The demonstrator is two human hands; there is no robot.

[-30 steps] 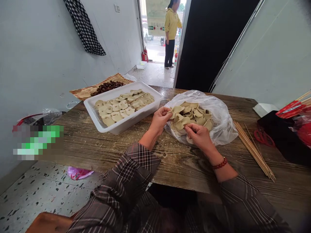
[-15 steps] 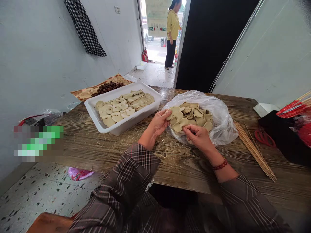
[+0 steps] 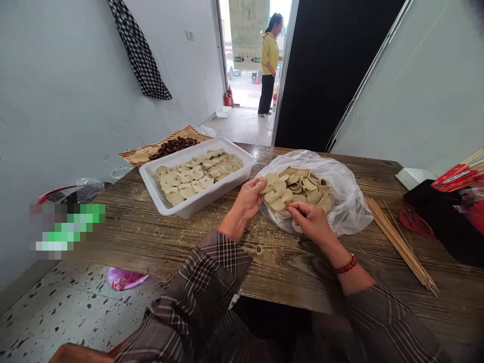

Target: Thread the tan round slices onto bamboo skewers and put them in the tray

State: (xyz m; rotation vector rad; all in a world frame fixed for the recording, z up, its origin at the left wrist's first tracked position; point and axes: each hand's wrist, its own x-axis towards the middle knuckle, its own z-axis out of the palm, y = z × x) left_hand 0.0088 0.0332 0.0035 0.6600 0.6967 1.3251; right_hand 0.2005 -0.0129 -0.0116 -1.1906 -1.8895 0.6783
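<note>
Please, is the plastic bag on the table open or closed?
Open: the plastic bag lies spread around the pale round pieces, which show uncovered from above.

A wooden table (image 3: 181, 247) carries a white tray (image 3: 212, 200), a plastic bag (image 3: 350, 204), thin skewers (image 3: 401, 244) and red scissors (image 3: 415, 222).

On the table (image 3: 124, 227), slices (image 3: 308, 189) lie in a bag (image 3: 351, 212), the tray (image 3: 212, 201) left and skewers (image 3: 401, 246) right

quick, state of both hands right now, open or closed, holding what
Left hand: closed, holding beige slices.
Right hand: pinched closed beside the slices; what it grips cannot be told.
</note>
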